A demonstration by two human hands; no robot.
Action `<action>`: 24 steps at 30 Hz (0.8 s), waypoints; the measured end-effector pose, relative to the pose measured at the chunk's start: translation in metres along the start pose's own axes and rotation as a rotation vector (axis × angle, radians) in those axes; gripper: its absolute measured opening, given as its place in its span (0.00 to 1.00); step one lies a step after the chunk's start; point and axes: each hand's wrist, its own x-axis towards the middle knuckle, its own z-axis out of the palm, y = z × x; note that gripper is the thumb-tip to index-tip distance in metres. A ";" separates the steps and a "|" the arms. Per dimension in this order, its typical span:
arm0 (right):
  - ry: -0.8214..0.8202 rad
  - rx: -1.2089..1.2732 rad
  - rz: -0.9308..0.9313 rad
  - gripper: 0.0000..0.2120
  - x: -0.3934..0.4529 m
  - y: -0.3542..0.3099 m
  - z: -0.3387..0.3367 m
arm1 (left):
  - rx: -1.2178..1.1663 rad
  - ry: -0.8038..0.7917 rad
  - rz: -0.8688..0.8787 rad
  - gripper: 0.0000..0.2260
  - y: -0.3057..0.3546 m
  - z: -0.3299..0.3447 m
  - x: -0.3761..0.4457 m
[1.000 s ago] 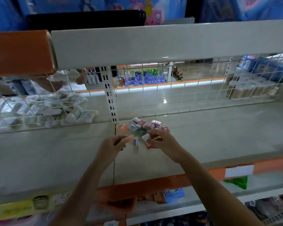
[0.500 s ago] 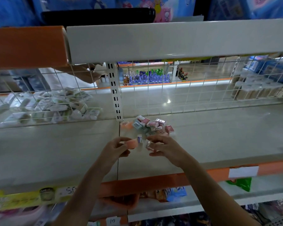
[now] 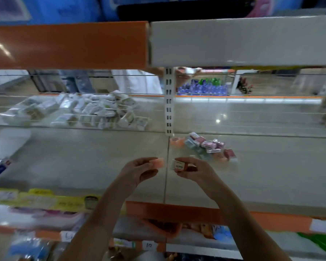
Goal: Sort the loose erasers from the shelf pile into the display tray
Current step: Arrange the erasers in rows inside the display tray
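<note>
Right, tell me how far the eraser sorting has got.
Done: nothing that shows; I cannot make out a filled display tray, only a small orange tray-like thing beside the pile. In hand: the left hand pinches a pink eraser, and the right hand holds a white-sleeved eraser, both above the shelf. Left: the eraser pile at the back of the shelf.

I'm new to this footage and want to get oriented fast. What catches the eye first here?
Two hands raised at centre over the pale shelf: the left hand pinches a pink eraser, the right hand a white-sleeved eraser. Just behind them to the right lies the eraser pile. Overhead, an orange panel stands out at upper left.
</note>
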 end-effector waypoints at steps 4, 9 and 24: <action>-0.073 -0.019 -0.043 0.17 0.018 -0.013 0.047 | 0.007 0.065 0.043 0.08 0.015 -0.048 -0.018; -0.170 -0.076 -0.086 0.17 0.041 -0.028 0.134 | 0.055 0.166 0.096 0.07 0.036 -0.128 -0.051; -0.273 -0.193 -0.260 0.16 0.085 -0.083 0.433 | 0.194 0.388 0.122 0.07 0.112 -0.403 -0.145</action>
